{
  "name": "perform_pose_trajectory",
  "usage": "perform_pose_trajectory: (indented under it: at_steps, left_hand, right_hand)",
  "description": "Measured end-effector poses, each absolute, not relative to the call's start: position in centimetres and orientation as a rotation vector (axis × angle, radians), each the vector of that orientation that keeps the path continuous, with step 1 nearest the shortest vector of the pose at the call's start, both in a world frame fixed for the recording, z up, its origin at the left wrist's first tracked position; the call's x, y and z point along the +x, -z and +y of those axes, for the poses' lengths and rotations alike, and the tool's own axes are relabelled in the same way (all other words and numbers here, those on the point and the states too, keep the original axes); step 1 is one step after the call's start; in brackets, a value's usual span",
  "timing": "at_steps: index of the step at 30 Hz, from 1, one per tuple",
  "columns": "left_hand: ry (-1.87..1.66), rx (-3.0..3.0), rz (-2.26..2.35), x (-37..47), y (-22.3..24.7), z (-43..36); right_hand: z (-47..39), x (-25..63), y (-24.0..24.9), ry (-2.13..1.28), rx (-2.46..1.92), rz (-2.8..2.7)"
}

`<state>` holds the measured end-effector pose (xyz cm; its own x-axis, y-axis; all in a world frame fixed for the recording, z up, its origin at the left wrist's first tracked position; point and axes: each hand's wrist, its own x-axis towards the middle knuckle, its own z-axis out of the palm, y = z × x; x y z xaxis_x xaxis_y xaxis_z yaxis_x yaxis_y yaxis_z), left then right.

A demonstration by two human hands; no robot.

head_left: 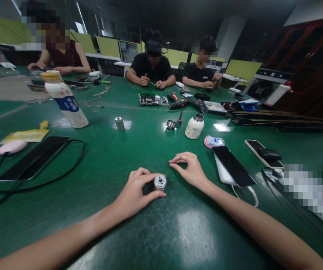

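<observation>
A small silver cylinder that looks like a DC motor [160, 182] stands upright on the green table. A round opening and small dark holes show on its top face. My left hand [138, 191] is closed around it, thumb on the near side and forefinger on the far side. To the right of it, my right hand [189, 170] hovers with thumb and forefinger brought together in a pinch. Whatever lies between those fingertips, if anything, is too small to make out. Farther off, a second silver cylinder [119, 123] of similar look stands by itself.
Beyond my hands are a cream flask [194, 126], its metal cup [171, 125], a circuit board [153, 99] and power drills [178, 104]. Phones [234, 165] lie at right; a tablet [34, 157], black cable [77, 161] and milk bottle [67, 101] at left. Several people sit opposite.
</observation>
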<state>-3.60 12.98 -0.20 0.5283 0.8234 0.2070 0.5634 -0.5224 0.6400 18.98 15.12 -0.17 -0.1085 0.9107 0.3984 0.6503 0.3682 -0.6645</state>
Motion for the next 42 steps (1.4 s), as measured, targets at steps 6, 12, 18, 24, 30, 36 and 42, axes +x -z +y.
perform_pose_trajectory:
  at_steps: [6, 12, 18, 24, 30, 36, 42]
  left_hand:
    - [-0.728, 2.282, 1.093, -3.7, 0.5, 13.1]
    - [-0.748, 2.281, 1.075, -3.7, 0.6, 13.1]
    - [-0.749, 2.277, 1.081, -3.7, 0.5, 13.0]
    - [-0.740, 2.283, 1.066, -3.6, 0.6, 13.1]
    - [-0.729, 2.277, 1.087, -3.7, 0.7, 13.2]
    - [-0.695, 2.276, 1.109, -3.7, 0.4, 13.1]
    - [-0.687, 2.273, 1.114, -3.6, 0.2, 13.0]
  right_hand:
    - [12.5, 16.8, -2.9, -0.577, -1.152, -1.734]
    - [10.9, 15.5, -3.3, -0.608, -1.111, -1.877]
    - [11.0, 15.9, -3.3, -0.462, -1.152, -1.665]
    - [10.8, 15.7, -3.3, -0.543, -1.085, -1.855]
    - [11.3, 15.8, -3.3, -0.584, -1.096, -1.725]
    - [14.7, 18.8, -1.0, -0.507, -1.279, -1.710]
    - [15.1, 19.1, -0.3, -0.537, -1.293, -1.722]
